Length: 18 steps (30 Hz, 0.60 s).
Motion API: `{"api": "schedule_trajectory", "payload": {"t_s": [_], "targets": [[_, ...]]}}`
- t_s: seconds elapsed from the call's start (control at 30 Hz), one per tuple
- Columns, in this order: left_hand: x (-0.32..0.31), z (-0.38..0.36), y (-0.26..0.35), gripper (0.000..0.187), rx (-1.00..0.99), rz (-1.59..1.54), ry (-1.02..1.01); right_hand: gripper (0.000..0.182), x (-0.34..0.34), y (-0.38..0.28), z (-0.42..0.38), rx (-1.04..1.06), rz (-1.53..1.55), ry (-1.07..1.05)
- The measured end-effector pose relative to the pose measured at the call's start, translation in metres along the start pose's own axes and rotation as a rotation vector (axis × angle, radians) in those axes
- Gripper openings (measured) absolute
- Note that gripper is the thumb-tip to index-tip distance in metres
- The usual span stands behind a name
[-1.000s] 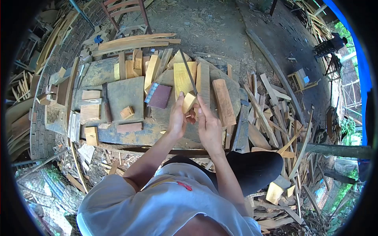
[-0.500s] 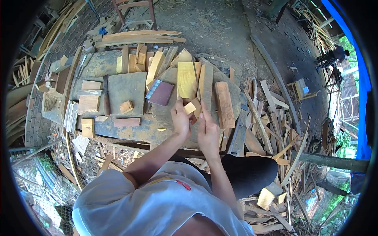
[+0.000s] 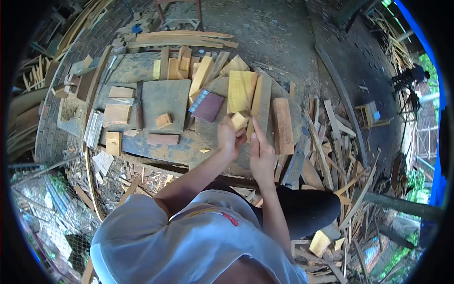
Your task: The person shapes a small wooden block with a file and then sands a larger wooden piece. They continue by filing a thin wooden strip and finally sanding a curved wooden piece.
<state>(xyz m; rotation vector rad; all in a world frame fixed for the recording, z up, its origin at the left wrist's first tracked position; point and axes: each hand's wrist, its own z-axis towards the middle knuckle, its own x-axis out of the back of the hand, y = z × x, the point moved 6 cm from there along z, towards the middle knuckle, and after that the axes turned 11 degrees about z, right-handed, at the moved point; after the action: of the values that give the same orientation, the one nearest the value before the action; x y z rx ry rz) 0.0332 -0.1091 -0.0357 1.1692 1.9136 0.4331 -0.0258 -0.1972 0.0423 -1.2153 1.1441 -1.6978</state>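
Observation:
My left hand (image 3: 229,138) is closed around a small pale wooden block (image 3: 239,121), held tilted above the bench. My right hand (image 3: 262,152) is close beside it, index finger stretched forward along a long thin file-like tool (image 3: 248,97). Motion blurs the tool, and its handle is hidden in my palm. Just beyond the hands, a yellow board (image 3: 240,87) lies flat on the round work surface. Left of that is a dark red sheet of sandpaper (image 3: 209,108) with a blue patterned edge. A thick wooden block (image 3: 283,127) stands right of my right hand.
On the bench's left side are a chisel-like tool (image 3: 139,106), a small wood block (image 3: 163,120) and a reddish strip (image 3: 162,139). Several wood pieces line the far edge. Offcuts (image 3: 326,146) pile up on the right. Far right, a person (image 3: 410,78) is visible.
My view has shifted, moving the scene rightward. The small block has turned in my left hand and now sits higher. The thin tool has become blurred beside it.

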Motion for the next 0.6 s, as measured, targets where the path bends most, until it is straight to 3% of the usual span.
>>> {"api": "schedule_trajectory", "payload": {"t_s": [0.03, 0.1, 0.13, 0.17, 0.23, 0.33, 0.47, 0.57, 0.6], "targets": [[0.004, 0.002, -0.002, 0.032, 0.014, 0.006, -0.011, 0.039, 0.0, 0.0, 0.001, -0.018, 0.089, -0.017], [-0.004, 0.004, -0.001, 0.035, 0.111, -0.215, -0.297, 0.038, 0.0, -0.004, 0.006, -0.036, 0.272, -0.061], [-0.003, 0.003, -0.002, 0.037, 0.182, -0.252, -0.279, 0.04, -0.004, 0.002, 0.002, -0.314, 0.51, -0.117], [-0.004, 0.001, 0.002, 0.037, 0.176, -0.252, -0.276, 0.04, -0.002, -0.001, 0.002, -0.312, 0.514, -0.123], [-0.003, -0.005, 0.003, 0.037, 0.232, -0.305, -0.267, 0.041, -0.008, 0.003, -0.006, -0.581, 0.926, -0.173], [-0.003, -0.007, 0.0, 0.037, 0.285, -0.34, -0.303, 0.043, -0.011, -0.009, -0.006, -0.609, 1.098, -0.224], [-0.004, -0.003, -0.002, 0.038, 0.282, -0.364, -0.366, 0.044, -0.007, -0.011, -0.005, -0.618, 1.102, -0.231], [0.004, 0.005, 0.007, 0.038, 0.135, -0.291, -0.398, 0.045, -0.002, 0.013, -0.007, -0.641, 0.995, -0.018], [0.022, 0.014, 0.013, 0.036, 0.073, -0.281, -0.078, 0.047, 0.002, 0.021, -0.004, -0.613, 0.878, -0.013]]}}
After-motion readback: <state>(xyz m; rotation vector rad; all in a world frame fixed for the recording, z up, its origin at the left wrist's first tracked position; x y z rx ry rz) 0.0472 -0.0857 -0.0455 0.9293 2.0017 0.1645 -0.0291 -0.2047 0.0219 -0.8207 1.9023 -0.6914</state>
